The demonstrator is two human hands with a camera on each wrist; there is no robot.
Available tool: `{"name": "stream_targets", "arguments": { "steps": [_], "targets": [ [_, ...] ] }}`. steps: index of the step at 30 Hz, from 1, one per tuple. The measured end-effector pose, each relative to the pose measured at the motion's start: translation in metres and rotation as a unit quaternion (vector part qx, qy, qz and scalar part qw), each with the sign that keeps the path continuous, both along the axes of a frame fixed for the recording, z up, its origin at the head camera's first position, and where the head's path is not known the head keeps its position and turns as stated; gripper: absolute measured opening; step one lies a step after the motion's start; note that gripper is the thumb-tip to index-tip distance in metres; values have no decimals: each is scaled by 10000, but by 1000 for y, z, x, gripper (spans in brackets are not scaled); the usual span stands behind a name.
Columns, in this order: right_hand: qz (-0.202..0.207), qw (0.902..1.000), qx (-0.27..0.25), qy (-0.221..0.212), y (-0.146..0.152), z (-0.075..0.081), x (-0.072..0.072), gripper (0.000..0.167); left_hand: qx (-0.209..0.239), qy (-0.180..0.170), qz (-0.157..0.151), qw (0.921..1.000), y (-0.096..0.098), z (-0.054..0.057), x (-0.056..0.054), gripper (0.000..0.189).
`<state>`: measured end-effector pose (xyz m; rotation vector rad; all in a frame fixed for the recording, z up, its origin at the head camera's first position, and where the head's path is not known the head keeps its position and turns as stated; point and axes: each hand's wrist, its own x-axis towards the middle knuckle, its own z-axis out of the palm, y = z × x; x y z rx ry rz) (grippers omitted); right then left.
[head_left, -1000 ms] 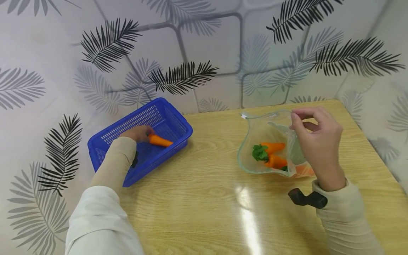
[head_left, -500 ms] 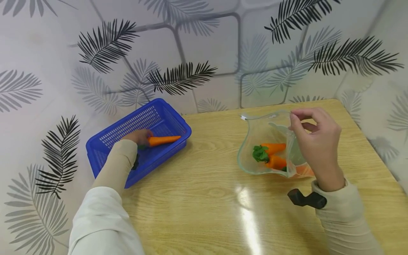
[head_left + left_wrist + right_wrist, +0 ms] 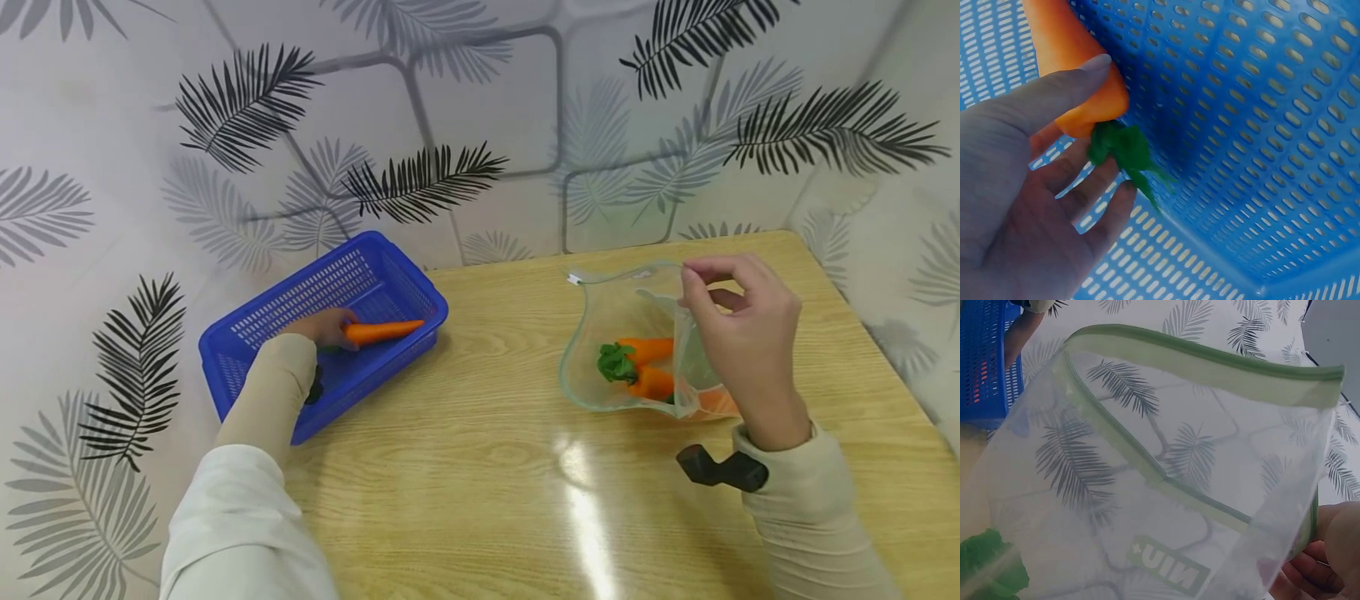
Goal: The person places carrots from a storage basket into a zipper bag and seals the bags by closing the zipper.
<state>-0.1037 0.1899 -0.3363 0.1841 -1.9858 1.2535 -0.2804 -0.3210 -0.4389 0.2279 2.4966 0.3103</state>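
My left hand (image 3: 322, 326) reaches into a blue plastic basket (image 3: 435, 310) and grips a carrot (image 3: 384, 332) near its leafy end. In the left wrist view the thumb lies across the orange carrot (image 3: 1063, 44), fingers beneath it, with green leaves (image 3: 1125, 147) hanging below. On the right, my right hand (image 3: 750, 317) pinches the upper edge of a clear zip bag (image 3: 600, 312), whose mouth gapes. Inside lie several orange vegetables (image 3: 651, 382), one with a green leafy top (image 3: 617, 362). The right wrist view shows the bag's green zip strip (image 3: 1210, 350).
Both the basket and the bag are on a light wooden table (image 3: 465, 467). Behind them rises a wall (image 3: 495, 108) with a feather-leaf pattern. A white slider (image 3: 574, 279) sits at the bag's left corner. A black strap piece (image 3: 722, 468) is on the right wrist.
In the basket, the carrot has swung from pointing down-right to nearly level, its tip now near the basket's right rim. My right hand and the bag stay almost still.
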Motion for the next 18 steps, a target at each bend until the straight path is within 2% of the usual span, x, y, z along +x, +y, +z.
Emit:
{"name": "stream_targets", "arguments": {
  "steps": [4, 9, 15, 18],
  "targets": [
    [-17, 10000, 16, -3, -2, 1, 1, 9, 267, 144, 73, 9995, -6, 1, 2, 56],
    [-40, 10000, 41, -2, -3, 1, 1, 9, 602, 461, -118, 9971, -14, 7, 3, 53],
    [-16, 10000, 50, 3, -3, -1, 0, 9, 1149, 773, -195, 9902, -16, 20, 9, 52],
    [-21, 10000, 69, 10, -3, -1, -1, 9, 1290, 834, -99, 9881, -14, 25, 13, 51]
  ]
}}
